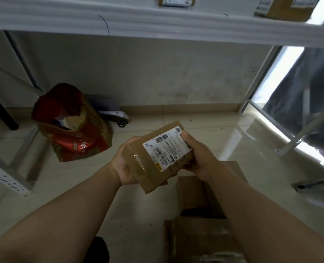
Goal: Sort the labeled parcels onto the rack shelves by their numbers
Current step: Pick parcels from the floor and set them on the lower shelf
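While the left hand (123, 166) cups the left end of the brown parcel (138, 168) from below, its fingers mostly hidden underneath, and the right hand (199, 156) grips the other end with fingers (185, 136) curled onto the white label (167, 149), the parcel hangs above an open carton (195, 196) on the floor. Those fingers cover part of the label, so the number could be misread and the parcel shelved wrongly. On the lift it could also clip the shelf (119, 21) edge overhead.
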`<action>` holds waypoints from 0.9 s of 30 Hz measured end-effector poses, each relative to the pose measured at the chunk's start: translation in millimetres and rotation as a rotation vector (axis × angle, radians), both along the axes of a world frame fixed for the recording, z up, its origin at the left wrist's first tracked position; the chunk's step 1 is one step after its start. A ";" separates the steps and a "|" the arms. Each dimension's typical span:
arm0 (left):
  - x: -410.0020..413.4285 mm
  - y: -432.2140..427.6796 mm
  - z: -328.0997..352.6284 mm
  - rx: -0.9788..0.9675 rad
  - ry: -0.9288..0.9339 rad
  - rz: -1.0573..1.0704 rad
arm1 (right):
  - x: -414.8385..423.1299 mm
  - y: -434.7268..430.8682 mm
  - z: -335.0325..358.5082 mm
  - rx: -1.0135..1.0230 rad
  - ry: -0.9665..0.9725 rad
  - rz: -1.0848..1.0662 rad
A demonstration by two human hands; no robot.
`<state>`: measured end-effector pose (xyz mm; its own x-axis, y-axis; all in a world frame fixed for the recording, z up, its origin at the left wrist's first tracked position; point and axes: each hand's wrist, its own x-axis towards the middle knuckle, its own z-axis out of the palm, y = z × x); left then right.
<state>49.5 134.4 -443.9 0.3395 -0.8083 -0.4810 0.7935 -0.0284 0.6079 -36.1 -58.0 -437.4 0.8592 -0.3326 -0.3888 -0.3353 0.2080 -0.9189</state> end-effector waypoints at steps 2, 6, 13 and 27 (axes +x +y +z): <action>5.1 3.2 -4.4 0.054 -0.043 0.008 | -2.7 -4.1 -2.7 -0.039 -0.042 -0.040; 12.3 11.0 -9.3 0.165 -0.216 -0.088 | -6.5 -13.0 -2.8 -0.201 -0.028 -0.040; 15.2 2.8 -13.6 0.054 -0.359 -0.164 | 8.8 -3.5 16.9 -0.314 -0.073 -0.010; 14.5 -0.6 -16.5 -0.097 -0.242 0.288 | 2.8 -15.1 17.3 -0.123 -0.004 0.034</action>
<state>64.0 133.8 -460.4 0.6537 -0.7011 -0.2849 0.5940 0.2420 0.7672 -33.3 -73.1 -420.1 0.8721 -0.3482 -0.3438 -0.3367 0.0826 -0.9380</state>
